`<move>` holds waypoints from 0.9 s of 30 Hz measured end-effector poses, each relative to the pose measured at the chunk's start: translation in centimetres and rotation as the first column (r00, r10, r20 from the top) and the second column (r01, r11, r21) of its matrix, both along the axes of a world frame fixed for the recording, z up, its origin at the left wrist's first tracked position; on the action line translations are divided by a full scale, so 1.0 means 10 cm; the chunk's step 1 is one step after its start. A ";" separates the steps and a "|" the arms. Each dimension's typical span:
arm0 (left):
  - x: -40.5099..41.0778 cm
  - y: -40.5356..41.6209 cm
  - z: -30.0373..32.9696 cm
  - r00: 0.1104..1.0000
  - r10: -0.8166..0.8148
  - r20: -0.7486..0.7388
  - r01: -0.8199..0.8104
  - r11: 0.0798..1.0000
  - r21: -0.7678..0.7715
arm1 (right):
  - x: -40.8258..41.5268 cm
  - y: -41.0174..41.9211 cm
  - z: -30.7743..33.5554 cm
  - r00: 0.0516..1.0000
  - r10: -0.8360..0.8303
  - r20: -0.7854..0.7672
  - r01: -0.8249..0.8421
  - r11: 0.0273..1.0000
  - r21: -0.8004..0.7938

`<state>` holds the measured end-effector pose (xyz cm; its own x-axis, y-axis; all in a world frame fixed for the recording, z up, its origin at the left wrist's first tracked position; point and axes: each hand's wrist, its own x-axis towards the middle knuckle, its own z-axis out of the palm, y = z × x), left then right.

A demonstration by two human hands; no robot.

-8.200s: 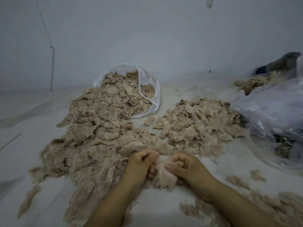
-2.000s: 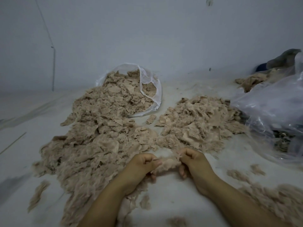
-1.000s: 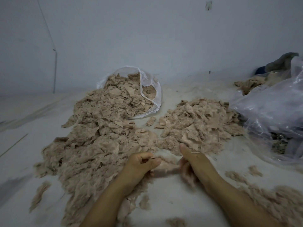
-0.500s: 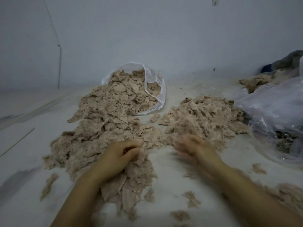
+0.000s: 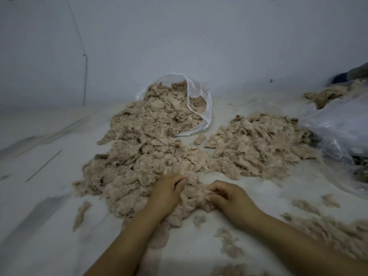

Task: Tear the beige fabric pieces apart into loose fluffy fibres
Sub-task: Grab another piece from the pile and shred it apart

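— Gripping what, exactly?

— Both hands are on one clump [image 5: 194,198] of beige fabric at the near edge of the main pile [image 5: 143,156]. My left hand [image 5: 166,196] has its fingers curled down into the clump's left side, thumb tucked over the top. My right hand [image 5: 231,198] pinches the clump's right side, fingers bent in toward the palm with fibres caught between them. The clump lies on the white floor [image 5: 49,196] between my hands, touching both.

— Where is the rest of the fabric?

— The main pile runs from my left hand back to a clear bag [image 5: 199,100] lying on its side by the wall [image 5: 179,36], its mouth facing me and pieces spilling out. A second pile [image 5: 256,146] sits to the right of that, apart from the bag and just touching the main pile at its near left corner. One small scrap [image 5: 199,139] lies between the bag and the second pile.

— Any loose fibre?

— Fluffy tufts [image 5: 229,244] lie scattered on the floor near my right forearm, with a larger fluffy heap [image 5: 338,234] at the right edge.

— Anything else noted?

— Crumpled clear plastic [image 5: 342,128] lies at far right, with more beige fabric [image 5: 328,94] behind it. A thin stick [image 5: 43,165] lies on the floor at left. A dark shape in the far right corner is too cut off to identify.
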<state>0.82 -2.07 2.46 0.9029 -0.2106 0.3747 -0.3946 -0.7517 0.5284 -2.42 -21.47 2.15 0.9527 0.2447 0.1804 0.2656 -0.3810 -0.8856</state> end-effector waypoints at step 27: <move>0.17 -0.22 0.00 0.975 -0.221 -0.014 0.221 0.970 0.099 | 0.27 -0.41 0.04 0.960 -0.281 -0.005 0.269 0.912 0.311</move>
<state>2.48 -4.25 2.43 0.8309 -0.4410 0.3393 -0.5554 -0.6951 0.4566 0.31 -25.60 2.53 0.9652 -0.0985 0.2424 0.2255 -0.1566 -0.9616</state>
